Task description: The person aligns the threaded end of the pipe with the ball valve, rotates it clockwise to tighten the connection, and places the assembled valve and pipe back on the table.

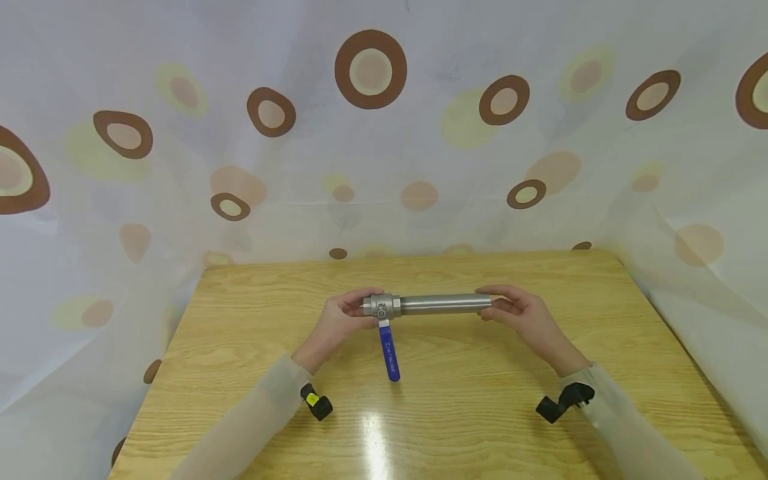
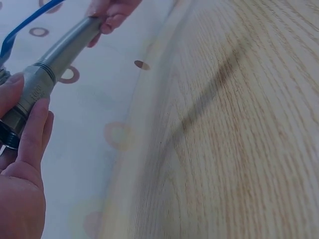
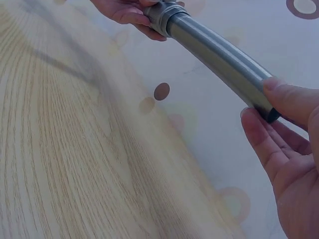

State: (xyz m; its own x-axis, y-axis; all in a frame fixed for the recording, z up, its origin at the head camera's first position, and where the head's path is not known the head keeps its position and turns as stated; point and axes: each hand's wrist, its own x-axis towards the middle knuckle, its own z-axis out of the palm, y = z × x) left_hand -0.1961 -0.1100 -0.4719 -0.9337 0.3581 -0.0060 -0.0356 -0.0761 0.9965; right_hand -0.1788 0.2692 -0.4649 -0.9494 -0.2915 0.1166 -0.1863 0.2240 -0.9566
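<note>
A steel ball valve with a blue lever handle is joined to a straight metal pipe. Both are held level above the table, the handle pointing toward the person. My left hand grips the valve body at its outer end, thumb on one side and fingers on the other, as the left wrist view shows. At the pipe's free end, my right hand pinches the tube between thumb and fingers. In the right wrist view the pipe's open end faces the right palm.
Beneath the hands lies a wood-grain table. A pale curtain with brown and yellow round patterns hangs behind it and along both sides. Each sleeved wrist carries a small black camera.
</note>
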